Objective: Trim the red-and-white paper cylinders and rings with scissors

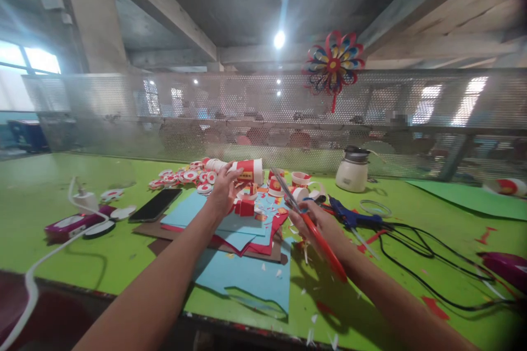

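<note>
The left hand (225, 191) has its fingers curled firmly round a red-and-white paper cup (249, 166) at twelve o'clock; the right hand (329, 222) grips red-handled scissors (325, 249) at one, blades perhaps slightly parted, too blurred for certainty. A slack cup could roll, letting blades nick fingers. Beyond, at one, stands a lidded jug (352, 174), contents hidden, on the green counter (428, 247)

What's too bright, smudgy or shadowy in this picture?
Head view: the lamp glares, with a streak above it; head view: the left window is washed out; head view: the mesh looks hazy on the left; head view: shadow darkens the table below the right hand.
</note>
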A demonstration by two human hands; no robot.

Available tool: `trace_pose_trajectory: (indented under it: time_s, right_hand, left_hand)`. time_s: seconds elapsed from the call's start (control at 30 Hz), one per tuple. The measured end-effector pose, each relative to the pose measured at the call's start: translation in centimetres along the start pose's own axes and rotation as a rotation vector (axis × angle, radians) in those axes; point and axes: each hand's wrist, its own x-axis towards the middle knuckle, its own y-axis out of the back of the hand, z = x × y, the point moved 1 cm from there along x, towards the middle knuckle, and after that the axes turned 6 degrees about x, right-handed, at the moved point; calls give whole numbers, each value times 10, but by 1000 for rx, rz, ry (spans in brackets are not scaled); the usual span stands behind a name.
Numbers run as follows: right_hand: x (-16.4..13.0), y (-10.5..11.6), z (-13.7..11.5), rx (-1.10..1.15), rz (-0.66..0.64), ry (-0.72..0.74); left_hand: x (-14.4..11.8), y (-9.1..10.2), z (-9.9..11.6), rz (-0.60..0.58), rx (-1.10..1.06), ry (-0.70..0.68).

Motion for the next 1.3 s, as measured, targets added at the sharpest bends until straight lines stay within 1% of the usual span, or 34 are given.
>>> trace_pose_trajectory:
  time_s: [0.07, 0.2, 0.27, 0.37, 0.47, 0.6, 0.73, 0.77, 0.83, 0.93, 1.07, 1.17, 1.3]
  right_hand:
    - [1, -1, 0, -8, -13, 16]
    - [1, -3, 1, -72, -63, 99]
    - [1, -4, 1, -73, -70, 121]
    - [-1, -5, -2, -9, -60, 115]
    - [-4, -5, -8, 146, -104, 58]
    - [-8, -5, -11, 438, -172, -88]
    - [-8, -5, -8, 754, -291, -303]
    - [-8, -5, -8, 812, -317, -349]
    - [-7, -4, -9, 859, -342, -408]
    - [-8, -4, -14, 878, -318, -432]
    - [-9, -6, -20, 947, -338, -488]
    - [-10, -6, -20, 975, -334, -438]
    - [-7, -6, -11, 1019, -347, -386]
  left_hand:
    - [-1, -2, 0, -37, 19, 13]
    - [-7, -9, 0, -125, 78, 61]
    - [-9, -12, 0, -135, 108, 77]
    - [-9, -14, -1, -105, 126, 93]
    - [-10, -16, -3, -82, 76, 116]
    - [-15, -21, 0, -116, -35, 153]
    - [-17, -26, 2, -86, -14, 166]
    - [-16, -26, 1, -80, -2, 167]
    - [-14, -25, -1, -64, 13, 175]
    - [-12, -23, -6, -45, -6, 197]
    - [-15, -24, -8, -145, -52, 218]
    - [-18, -25, -7, -191, -76, 232]
    - [-18, -25, -8, -165, -86, 260]
